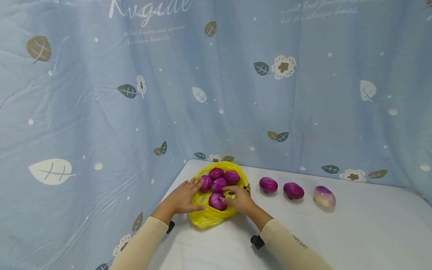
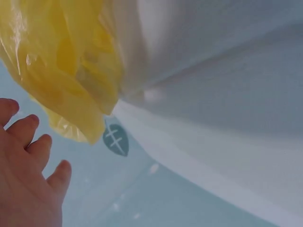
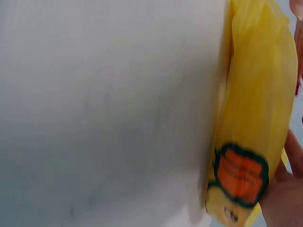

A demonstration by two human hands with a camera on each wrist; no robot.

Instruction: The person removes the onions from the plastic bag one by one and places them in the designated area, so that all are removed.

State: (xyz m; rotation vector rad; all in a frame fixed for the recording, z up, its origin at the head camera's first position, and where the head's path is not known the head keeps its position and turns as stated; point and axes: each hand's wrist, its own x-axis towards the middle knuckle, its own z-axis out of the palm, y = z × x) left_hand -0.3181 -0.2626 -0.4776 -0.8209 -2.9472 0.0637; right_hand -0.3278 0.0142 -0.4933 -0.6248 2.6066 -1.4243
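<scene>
White table [image 1: 374,234] with yellow bag [image 1: 206,220], two purple onions [image 1: 268,185], one purple-and-cream bulb [image 1: 324,197].

Red onions [image 1: 232,177], glossy purple-magenta, in a bright yellow plastic bag [image 1: 204,220] printed with an orange motif outlined in dark green [image 3: 239,175]. The loose onions [image 1: 293,191] share the purple; the vegetable at the end of the row [image 1: 324,196] grades from violet to cream. Tablecloth [image 1: 374,228]: plain white. Curtain [image 1: 236,112]: pale blue, patterned with brown, dark green and white leaves, brown-centred white flowers [image 1: 283,67], white spots and white script [image 1: 152,11]. Sleeves [image 1: 141,243]: cream, the right bearing small dark lettering [image 1: 299,242].
</scene>
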